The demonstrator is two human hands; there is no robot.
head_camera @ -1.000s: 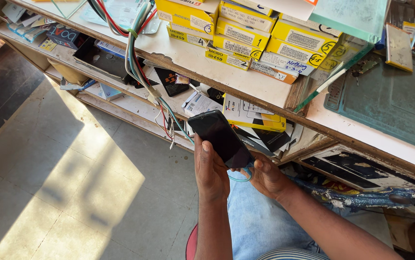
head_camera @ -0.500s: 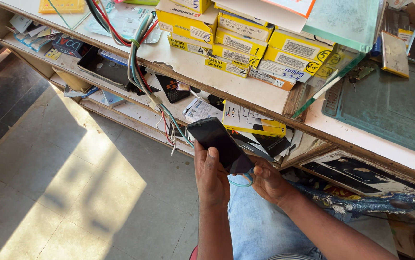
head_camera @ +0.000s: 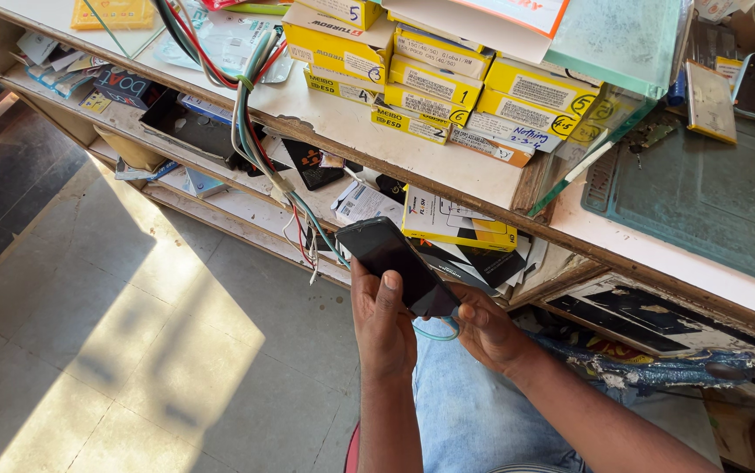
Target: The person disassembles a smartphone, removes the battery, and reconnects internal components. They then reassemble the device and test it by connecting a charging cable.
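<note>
Since the prev. frames, both hands and the device sit slightly lower and further left in view; grip config. unchanged. Left hand (head_camera: 383,320) is clamped round the black, glossy, slab-shaped smartphone (head_camera: 397,264), thumb pressed on the screen edge, fingers behind. Right hand (head_camera: 488,331) closes on the phone's lower right corner, touching it from below. Hands sit close together, both on the phone, above the lap in blue jeans (head_camera: 469,407).

Just ahead of the hands: bundle of red, green and white cables (head_camera: 259,144) hanging off the worn white wooden counter (head_camera: 447,162). Further ahead, above the hands: stack of yellow cardboard boxes (head_camera: 447,88). Right of the hands: teal rubber work mat (head_camera: 710,197).

Risk, as judged: phone is held over open floor, w/ the top end unsupported. Loosening either grip could drop it; the glass face would likely take the hit. Loose wire ends nr. the top edge could snag or scratch the screen.
</note>
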